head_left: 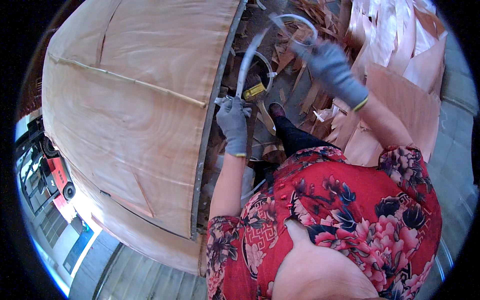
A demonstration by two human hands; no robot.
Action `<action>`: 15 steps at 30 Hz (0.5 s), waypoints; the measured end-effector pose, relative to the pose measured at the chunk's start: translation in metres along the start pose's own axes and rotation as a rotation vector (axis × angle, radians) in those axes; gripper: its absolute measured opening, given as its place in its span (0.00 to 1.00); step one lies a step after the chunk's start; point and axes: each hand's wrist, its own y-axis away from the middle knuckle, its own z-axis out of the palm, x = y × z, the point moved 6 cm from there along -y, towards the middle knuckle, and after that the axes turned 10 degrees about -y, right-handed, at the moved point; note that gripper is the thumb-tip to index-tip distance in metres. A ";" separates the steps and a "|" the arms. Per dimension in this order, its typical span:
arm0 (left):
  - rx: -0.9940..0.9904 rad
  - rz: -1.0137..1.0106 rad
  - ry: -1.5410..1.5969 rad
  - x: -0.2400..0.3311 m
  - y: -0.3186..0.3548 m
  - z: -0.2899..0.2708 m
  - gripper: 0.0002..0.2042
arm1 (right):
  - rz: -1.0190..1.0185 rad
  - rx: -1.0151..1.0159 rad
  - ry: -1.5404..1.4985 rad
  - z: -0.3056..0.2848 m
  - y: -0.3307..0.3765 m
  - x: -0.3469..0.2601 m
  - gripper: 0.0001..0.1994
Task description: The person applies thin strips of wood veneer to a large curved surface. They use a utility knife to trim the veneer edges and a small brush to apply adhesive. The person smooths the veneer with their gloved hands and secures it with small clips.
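STEP: handling a pale strap [248, 52] beside the veneer sheet [135, 100] | GRIP: left hand [233, 120] clenched on the strap's lower end, frame centre; right hand [330, 65] gripping its loop, upper right | NEXT: likely calls for drawing it taut

This is a wood veneer workshop or small factory. A big stack of thin wood sheets [135, 100] lies on a metal-edged bench, heaps of veneer scraps [395, 55] cover the concrete floor [450, 165], and a red forklift [52, 172] stands nearby.
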 end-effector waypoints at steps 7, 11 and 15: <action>0.160 -0.097 -0.088 -0.014 -0.034 -0.012 0.11 | 0.519 -0.453 -0.753 0.091 0.017 -0.151 0.36; 0.197 -0.080 -0.396 -0.021 -0.041 -0.011 0.13 | 0.673 -0.616 -0.905 0.101 0.024 -0.148 0.33; 0.133 -0.074 -0.417 -0.046 -0.056 -0.007 0.16 | 0.781 -0.357 -1.148 0.083 0.044 -0.117 0.27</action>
